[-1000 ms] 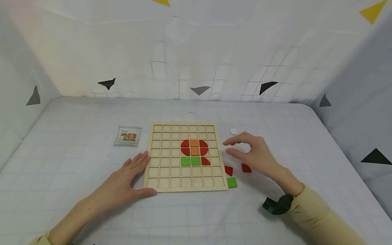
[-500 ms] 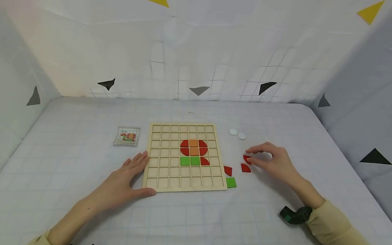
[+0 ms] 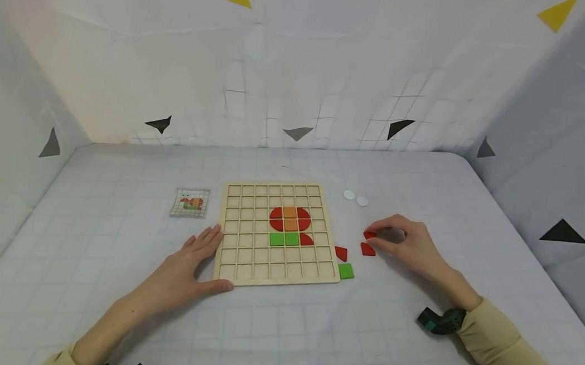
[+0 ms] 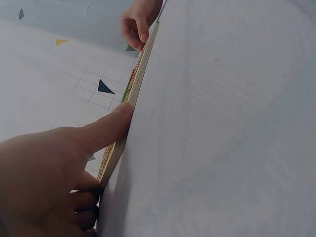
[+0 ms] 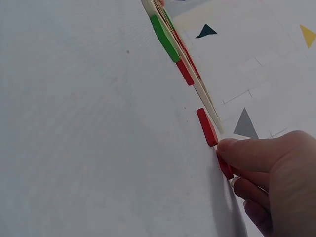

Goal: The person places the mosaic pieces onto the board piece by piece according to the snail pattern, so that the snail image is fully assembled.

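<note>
A wooden grid board (image 3: 245, 256) lies flat on the table. Set in its cells are two orange squares (image 3: 290, 218) flanked by red quarter-circles (image 3: 303, 220), and below them green squares (image 3: 277, 239) beside another red quarter-circle (image 3: 306, 239). My left hand (image 3: 179, 267) rests at the board's left edge, fingers extended, thumb on the near corner. To the right of the board, my right hand (image 3: 411, 247) pinches a red quarter-circle piece (image 5: 225, 165) between thumb and fingers, low over the table. A second loose red piece (image 3: 368, 249) lies just in front of it.
By the board's right edge lie a red piece (image 3: 340, 253) and a green square (image 3: 345, 271). Two white discs (image 3: 349, 195) sit farther back. A small pattern card (image 3: 190, 203) is left of the board. Fabric walls rise behind and beside the table.
My right hand has moved right from beside the board, uncovering the second white disc, and its thumb and fingers have closed on a red piece. The left hand stays at the board.
</note>
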Tool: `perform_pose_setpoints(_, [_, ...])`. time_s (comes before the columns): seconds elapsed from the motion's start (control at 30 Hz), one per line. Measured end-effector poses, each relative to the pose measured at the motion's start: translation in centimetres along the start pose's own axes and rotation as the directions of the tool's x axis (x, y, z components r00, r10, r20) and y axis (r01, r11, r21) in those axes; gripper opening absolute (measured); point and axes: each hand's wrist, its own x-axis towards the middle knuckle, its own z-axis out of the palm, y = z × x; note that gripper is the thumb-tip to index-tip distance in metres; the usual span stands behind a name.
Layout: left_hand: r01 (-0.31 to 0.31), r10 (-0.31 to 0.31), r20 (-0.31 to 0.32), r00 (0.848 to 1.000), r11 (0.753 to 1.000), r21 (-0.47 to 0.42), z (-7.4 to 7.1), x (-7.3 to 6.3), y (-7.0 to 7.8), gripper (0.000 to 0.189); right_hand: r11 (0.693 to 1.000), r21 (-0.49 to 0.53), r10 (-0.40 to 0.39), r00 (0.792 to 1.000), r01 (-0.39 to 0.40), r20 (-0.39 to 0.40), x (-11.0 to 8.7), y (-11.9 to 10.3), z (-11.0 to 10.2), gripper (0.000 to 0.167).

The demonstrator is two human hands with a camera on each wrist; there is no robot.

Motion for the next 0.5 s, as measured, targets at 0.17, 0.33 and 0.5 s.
perform_pose_setpoints(0.17, [0.001,-0.001,-0.002,1.0,1.0,-0.001,0.03,0.0,-0.03,0.108,0.999,-0.015,-0.036,0.999,0.035,-0.034,0.14,-0.01,0.0,0.032])
perform_pose_setpoints(0.33, [0.001,-0.001,-0.002,1.0,1.0,-0.001,0.09,-0.04,-0.08,0.108,0.996,-0.036,-0.082,0.995,0.08,-0.057,0.21,-0.01,-0.02,0.035])
perform_pose_setpoints(0.5, [0.004,-0.004,-0.001,1.0,1.0,0.003,0.09,-0.03,-0.07,0.109,0.992,-0.047,-0.115,0.992,0.113,-0.059,0.15,0.43,0.06,0.04])
